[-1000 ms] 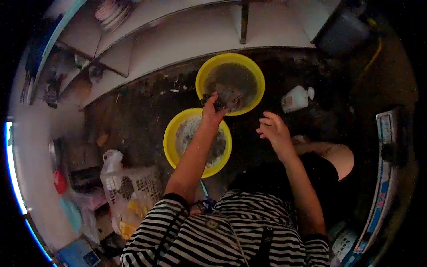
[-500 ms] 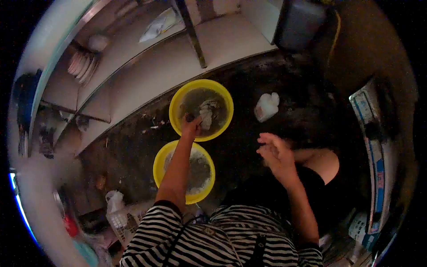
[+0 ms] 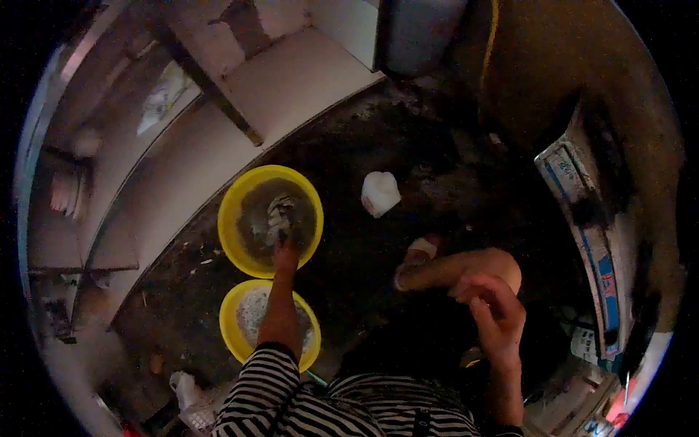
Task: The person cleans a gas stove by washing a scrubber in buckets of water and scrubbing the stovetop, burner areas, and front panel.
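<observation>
My left hand (image 3: 286, 256) reaches into the farther yellow basin (image 3: 227, 244), which holds murky water. Its fingers close on the lower end of a pale, wet cloth (image 3: 279, 211) that lies in the water; the fingertips are dim and partly hidden. Nearer my body, a second yellow basin (image 3: 231, 341) contains foamy water, and my left forearm crosses over it. My right hand (image 3: 498, 309) is raised above my bent knee, fingers loosely curved and apart, with nothing in them.
A white plastic jug (image 3: 381, 194) stands on the dark wet floor. Pale shelving (image 3: 306, 80) runs along the left and back, with stacked plates (image 3: 67, 193). A grey bin (image 3: 422, 36) is at the back. A printed panel (image 3: 593, 247) leans at right; a white basket (image 3: 200, 415) sits lower left.
The view has swung, so the basins and jug appear farther left. My left hand stays at the cloth in the farther basin. My right hand has moved back over my knee.
</observation>
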A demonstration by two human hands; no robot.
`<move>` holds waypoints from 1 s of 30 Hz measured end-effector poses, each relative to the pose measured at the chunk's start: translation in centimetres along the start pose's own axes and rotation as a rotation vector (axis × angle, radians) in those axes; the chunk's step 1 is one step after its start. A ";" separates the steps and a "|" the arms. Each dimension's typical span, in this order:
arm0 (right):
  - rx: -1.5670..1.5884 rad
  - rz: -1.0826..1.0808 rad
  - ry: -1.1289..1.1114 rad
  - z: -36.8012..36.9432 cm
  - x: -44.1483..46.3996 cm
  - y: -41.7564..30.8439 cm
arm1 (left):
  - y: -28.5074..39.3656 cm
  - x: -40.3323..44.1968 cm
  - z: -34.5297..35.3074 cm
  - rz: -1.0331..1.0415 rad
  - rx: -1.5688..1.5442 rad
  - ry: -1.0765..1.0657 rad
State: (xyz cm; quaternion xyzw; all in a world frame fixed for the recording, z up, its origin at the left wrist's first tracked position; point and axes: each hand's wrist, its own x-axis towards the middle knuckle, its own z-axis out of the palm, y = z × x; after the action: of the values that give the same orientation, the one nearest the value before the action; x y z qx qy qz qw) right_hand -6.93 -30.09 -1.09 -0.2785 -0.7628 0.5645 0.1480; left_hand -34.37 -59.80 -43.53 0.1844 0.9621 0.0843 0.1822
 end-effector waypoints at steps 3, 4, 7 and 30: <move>-0.028 0.012 -0.042 0.2 1.3 0.0 | -1.2 0.2 1.9 -0.018 0.009 -0.036; -0.043 0.028 -0.070 0.4 1.9 -0.1 | -1.7 0.1 2.1 -0.019 -0.007 -0.047; -0.243 -0.088 -0.140 0.6 4.2 0.0 | -2.7 0.8 1.6 -0.007 -0.156 -0.081; -0.850 -0.140 -0.468 13.7 25.4 17.9 | 7.4 2.2 -5.6 0.233 -0.981 0.339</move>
State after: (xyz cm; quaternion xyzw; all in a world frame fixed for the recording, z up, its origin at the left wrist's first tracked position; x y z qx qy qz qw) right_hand -30.06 -22.05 -24.63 -0.1280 -0.9554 0.2391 -0.1165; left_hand -36.02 -52.70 -37.44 0.1672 0.7987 0.5726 0.0785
